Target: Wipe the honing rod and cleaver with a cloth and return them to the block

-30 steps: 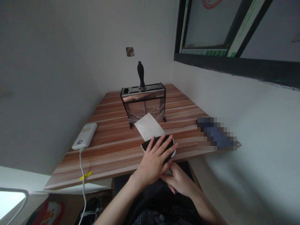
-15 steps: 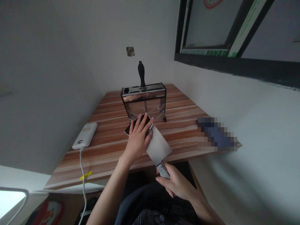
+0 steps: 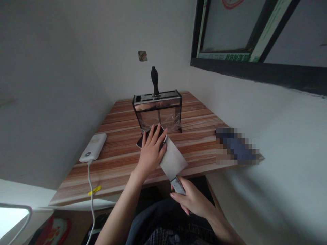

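Observation:
My left hand (image 3: 152, 148) lies flat with its fingers spread, palm down on a dark sheet with pale edges (image 3: 139, 142) that looks like sandpaper. This sheet rests over the far end of a broad metal blade, by its shape a cleaver (image 3: 173, 158). Below the table's front edge, my right hand (image 3: 191, 197) is closed around the cleaver's grey handle. The blade slants away from it, up onto the tabletop. How the sheet and blade meet under my left palm is hidden.
Behind my left hand stands a clear-sided box with a metal top and black upright handle (image 3: 157, 102). A white power bank (image 3: 93, 148) with a cable (image 3: 90, 190) lies left on the wood-grain table (image 3: 122, 163). A blurred-out blue object (image 3: 237, 146) is at right, near the wall.
Almost nothing differs. Both hands, the dark sheet and the cleaver keep nearly the same places, and the whole view has shifted very slightly.

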